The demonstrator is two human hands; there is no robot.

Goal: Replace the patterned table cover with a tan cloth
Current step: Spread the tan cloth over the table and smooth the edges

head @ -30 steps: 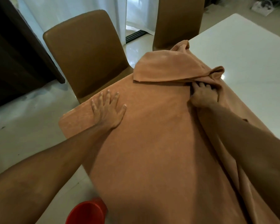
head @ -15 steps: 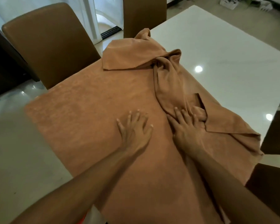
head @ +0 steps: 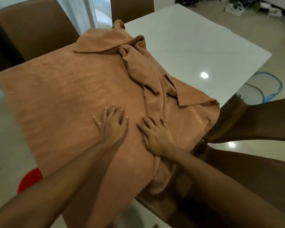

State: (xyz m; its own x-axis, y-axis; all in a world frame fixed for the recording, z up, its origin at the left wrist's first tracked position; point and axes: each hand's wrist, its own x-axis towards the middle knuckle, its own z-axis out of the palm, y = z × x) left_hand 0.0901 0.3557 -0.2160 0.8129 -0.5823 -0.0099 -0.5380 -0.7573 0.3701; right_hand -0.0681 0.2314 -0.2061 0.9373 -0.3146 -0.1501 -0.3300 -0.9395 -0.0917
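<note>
A tan cloth [head: 59,89] covers the near end of a white glossy table [head: 196,46]. Its left part lies flat; a bunched, folded ridge [head: 143,63] runs from the far edge toward me along the cloth's right side. My left hand [head: 112,124] rests flat on the smooth cloth with fingers spread. Beside it, my right hand [head: 155,134] presses palm-down at the foot of the bunched fold, fingers apart. Neither hand grips the fabric. No patterned cover is in view.
Brown chairs stand at the far left [head: 33,28], at the far edge [head: 132,9] and at the right [head: 257,119]. A red round object [head: 30,178] sits on the floor at lower left. A blue-rimmed mesh basket [head: 262,89] is on the floor beyond the table.
Both hands slid back toward me: the left from the cloth's far left, the right from the far folded part. They now lie side by side near the cloth's middle.
</note>
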